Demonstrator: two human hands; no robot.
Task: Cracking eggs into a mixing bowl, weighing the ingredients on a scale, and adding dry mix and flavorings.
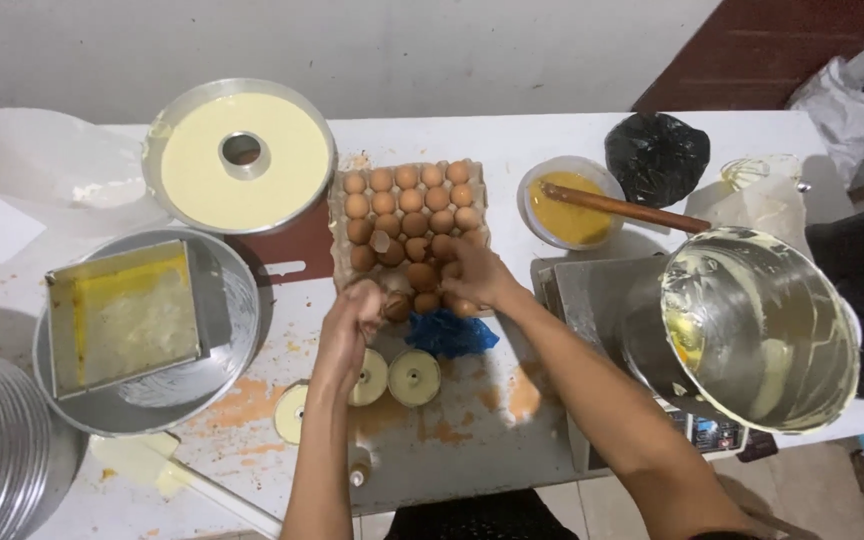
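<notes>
A: Hands?
B: Both at the near edge of the egg tray [407, 215], middle of the bench [552, 135]. Left hand [350, 322] has its grip curled nearly shut around a brown egg [395, 306], near-left corner of the tray. Right hand [474, 272] lies fingers-down over the near-right eggs; its grip is hidden, so I cannot tell how far open it is or whether it holds one.
A: Why there?
B: My guess: the near rows are the closest to reach, and the tray is mostly full.
A: Around it?
B: Ring cake pan [240, 155] full of pale batter, far left. Square tin [127, 315] sitting inside a round pan [237, 330], left. Blue crumpled thing [449, 335] just near the tray. Two small round lids [394, 377] near that. Yellow bowl [570, 205] with a wooden stick [627, 210] resting across it, right of the tray. Big metal mixing bowl [752, 330] tilted on a scale [572, 290], far right, probably tilted for access. Black bag [657, 150] behind it.
</notes>
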